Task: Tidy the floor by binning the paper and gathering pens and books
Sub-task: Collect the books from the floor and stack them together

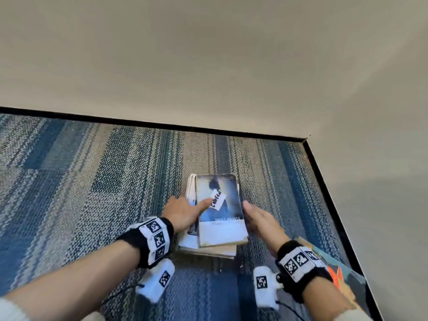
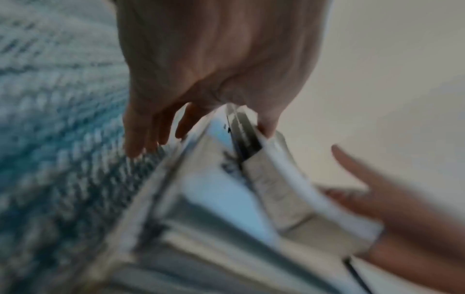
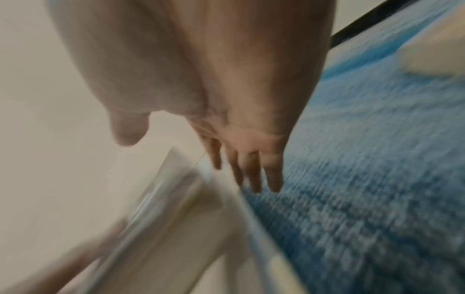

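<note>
A stack of books [image 1: 208,250] lies on the blue-grey carpet near the room's corner. Its top book [image 1: 220,209] has a blue and white cover with a small white label. My left hand [image 1: 191,203] is at the stack's left side, thumb stretched over the top cover and fingers straight down beside the edge. In the blurred left wrist view my left hand [image 2: 208,89] straddles the top book [image 2: 226,189] the same way. My right hand [image 1: 257,215] lies along the stack's right edge with straight fingers, as the right wrist view of that hand [image 3: 239,151] confirms. No pens or paper are in view.
A beige wall with a black skirting [image 1: 335,195] closes off the corner behind and to the right of the stack. A colourful orange and teal book [image 1: 338,272] lies by the skirting under my right wrist. Open carpet [image 1: 81,181] stretches to the left.
</note>
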Motion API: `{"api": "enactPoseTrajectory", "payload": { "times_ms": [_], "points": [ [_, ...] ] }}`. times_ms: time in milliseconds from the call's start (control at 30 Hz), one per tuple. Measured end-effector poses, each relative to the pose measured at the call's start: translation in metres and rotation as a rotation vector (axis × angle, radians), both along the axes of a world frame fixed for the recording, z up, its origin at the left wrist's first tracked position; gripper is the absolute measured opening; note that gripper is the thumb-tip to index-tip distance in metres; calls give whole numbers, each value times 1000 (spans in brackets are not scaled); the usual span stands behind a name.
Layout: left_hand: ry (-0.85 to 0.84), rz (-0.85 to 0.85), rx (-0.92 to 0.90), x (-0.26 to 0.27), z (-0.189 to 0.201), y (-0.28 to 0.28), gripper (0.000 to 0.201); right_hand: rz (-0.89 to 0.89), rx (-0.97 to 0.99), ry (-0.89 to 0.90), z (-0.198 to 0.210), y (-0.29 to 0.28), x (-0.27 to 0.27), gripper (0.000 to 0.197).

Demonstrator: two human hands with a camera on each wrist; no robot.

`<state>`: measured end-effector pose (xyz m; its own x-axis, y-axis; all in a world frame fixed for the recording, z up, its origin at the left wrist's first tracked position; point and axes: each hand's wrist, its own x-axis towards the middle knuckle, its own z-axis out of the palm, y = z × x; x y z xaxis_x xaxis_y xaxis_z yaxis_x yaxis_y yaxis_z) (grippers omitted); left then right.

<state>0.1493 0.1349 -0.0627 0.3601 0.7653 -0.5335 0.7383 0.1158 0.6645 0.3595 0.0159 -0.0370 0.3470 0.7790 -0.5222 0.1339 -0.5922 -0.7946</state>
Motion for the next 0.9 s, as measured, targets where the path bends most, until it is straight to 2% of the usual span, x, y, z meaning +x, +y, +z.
{"api": "enactPoseTrajectory", "payload": {
  "times_ms": [67,133,167,200,233,267,333,400,433,467,500,533,567,633,667,700,733,800,900],
  "points": [
    [43,-85,55,-1,-2,2,121,-109,-44,-305,3,-25,32,68],
    [11,-94,70,-3,1,-1,102,-309,-190,-622,2,-67,69,78],
    [-2,-84,79,-3,1,-2,89,-434,-321,-718,-2,-92,84,87],
    [-1,-66,82,-1,1,-4,80,-543,-479,-747,-10,-118,98,101],
    [10,-41,94,0,0,-6,78,-599,-648,-671,-18,-140,104,118],
    [34,-15,105,2,0,-8,83,-618,-755,-610,-28,-159,109,133],
    [84,3,141,6,-4,-11,101,-660,-814,-529,-36,-181,115,140],
    [114,-19,141,9,-7,-11,106,-647,-769,-436,-25,-181,108,134],
    [113,-15,121,9,-6,-10,105,-661,-740,-316,-15,-179,105,121],
    [108,2,97,9,-1,-10,103,-617,-706,-215,-23,-178,109,100],
    [106,19,87,9,0,-9,102,-534,-695,-149,-14,-171,100,81],
    [109,25,73,8,1,-9,103,-526,-615,-73,-15,-172,108,76],
    [109,29,61,8,2,-10,105,-526,-551,-59,-24,-186,116,82],
    [92,46,43,7,5,-10,107,-666,-475,-75,-60,-196,143,102],
    [74,48,31,7,7,-11,104,-743,-437,-118,-53,-179,137,97],
    [59,46,24,6,9,-10,98,-743,-385,-119,-49,-168,136,83],
    [49,40,10,6,11,-9,92,-761,-298,-152,-16,-141,114,68],
    [42,41,-14,6,14,-8,86,-692,-73,-222,11,-114,111,51],
    [37,68,-23,8,19,-9,80,-413,252,-242,52,-89,102,61]
  ]
}}
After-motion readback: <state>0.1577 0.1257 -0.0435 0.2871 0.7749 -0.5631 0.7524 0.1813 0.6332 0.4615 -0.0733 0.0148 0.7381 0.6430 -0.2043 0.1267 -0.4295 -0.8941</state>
